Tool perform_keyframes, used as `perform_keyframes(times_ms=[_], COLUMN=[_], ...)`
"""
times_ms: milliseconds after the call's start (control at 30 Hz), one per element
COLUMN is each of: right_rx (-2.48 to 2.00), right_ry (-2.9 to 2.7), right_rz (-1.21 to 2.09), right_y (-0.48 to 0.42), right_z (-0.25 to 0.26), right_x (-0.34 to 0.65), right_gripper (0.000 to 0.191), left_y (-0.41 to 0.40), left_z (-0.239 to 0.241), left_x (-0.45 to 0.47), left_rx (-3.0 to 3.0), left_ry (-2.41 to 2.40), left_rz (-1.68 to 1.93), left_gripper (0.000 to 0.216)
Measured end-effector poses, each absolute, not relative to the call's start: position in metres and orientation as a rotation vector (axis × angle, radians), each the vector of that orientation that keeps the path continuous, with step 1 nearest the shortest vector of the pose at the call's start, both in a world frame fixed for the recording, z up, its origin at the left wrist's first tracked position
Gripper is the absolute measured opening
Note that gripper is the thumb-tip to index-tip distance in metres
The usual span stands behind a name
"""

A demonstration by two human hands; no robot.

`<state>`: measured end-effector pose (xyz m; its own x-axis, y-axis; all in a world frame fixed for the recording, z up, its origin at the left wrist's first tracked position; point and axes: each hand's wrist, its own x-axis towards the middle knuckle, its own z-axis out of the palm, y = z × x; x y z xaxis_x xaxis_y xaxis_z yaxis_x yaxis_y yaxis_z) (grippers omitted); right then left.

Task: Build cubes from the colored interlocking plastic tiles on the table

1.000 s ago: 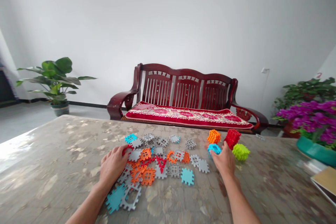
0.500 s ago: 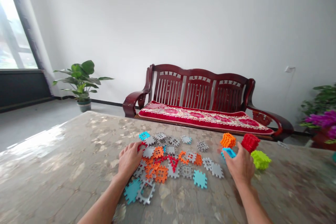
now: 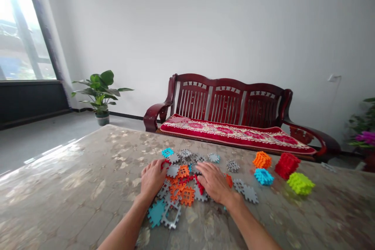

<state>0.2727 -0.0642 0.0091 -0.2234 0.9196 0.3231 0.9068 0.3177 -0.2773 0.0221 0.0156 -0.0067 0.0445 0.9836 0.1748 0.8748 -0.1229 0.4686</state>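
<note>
A loose pile of flat plastic interlocking tiles with notched edges, grey, orange, red and teal, lies on the table. My left hand (image 3: pixel 152 179) rests at the pile's left side, fingers curled on a red interlocking tile (image 3: pixel 166 163) that is mostly covered. Over the right part of the pile is my right hand (image 3: pixel 214 181), its fingers spread and holding nothing visible, just above a red tile (image 3: pixel 199 184). Orange tiles (image 3: pixel 187 195) lie between the hands. A teal tile (image 3: pixel 156 213) and a grey frame tile (image 3: pixel 171 215) are nearest me.
To the right stand stacks of tiles: orange (image 3: pixel 262 159), blue (image 3: pixel 263 177), red (image 3: pixel 287 165) and lime green (image 3: pixel 300 183). Behind the patterned table (image 3: pixel 96 187) is a dark wooden bench (image 3: pixel 225 101). A potted plant (image 3: pixel 101 90) stands at the left.
My right hand has left the blue stack and moved left over the pile. My left hand stays at the red tile. The view has shifted slightly left.
</note>
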Motion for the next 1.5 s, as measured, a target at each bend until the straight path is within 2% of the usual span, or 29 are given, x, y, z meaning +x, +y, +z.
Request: perform_keyframes(times_ms=[167, 300, 433, 633, 833, 967, 1133, 1300, 1433, 1500], right_rx=[-1.675, -1.766, -1.788, -1.901, -1.871, -1.713, -1.638, -1.656, -1.74, -1.805], right_ry=[-2.161, -2.046, -1.95, -2.023, -1.987, -2.08, -2.245, -2.315, -2.212, -2.137], right_rz=[-0.047, -0.134, -0.104, -0.118, -0.147, -0.068, 0.022, 0.033, -0.134, -0.146], right_y=[-0.063, -0.065, -0.054, -0.029, -0.018, -0.008, 0.01, 0.016, 0.022, 0.03], right_z=[0.005, 0.009, 0.015, 0.019, 0.017, 0.015, 0.011, 0.015, 0.026, 0.03], right_x=[0.277, 0.289, 0.281, 0.251, 0.237, 0.219, 0.194, 0.192, 0.19, 0.181], right_gripper=[0.028, 0.031, 0.021, 0.016, 0.02, 0.034, 0.045, 0.035, 0.038, 0.033], left_y=[0.018, 0.018, 0.016, 0.015, 0.017, 0.019, 0.028, 0.036, 0.042, 0.047], left_z=[-0.01, -0.011, -0.008, -0.005, -0.01, -0.014, -0.016, -0.01, -0.007, -0.008], left_x=[0.021, 0.022, 0.023, 0.023, 0.022, 0.022, 0.023, 0.01, -0.007, -0.012], left_rx=[2.093, 2.092, 2.091, 2.079, 2.076, 2.015, 1.807, 1.393, 1.128, 0.991], left_ry=[1.901, 1.897, 1.897, 1.91, 1.904, 1.887, 1.701, 1.549, 1.613, 1.641], left_rz=[0.68, 0.695, 0.674, 0.672, 0.698, 0.755, 1.011, 1.437, 1.613, 1.686], left_gripper=[0.043, 0.043, 0.045, 0.044, 0.044, 0.043, 0.046, 0.047, 0.048, 0.049])
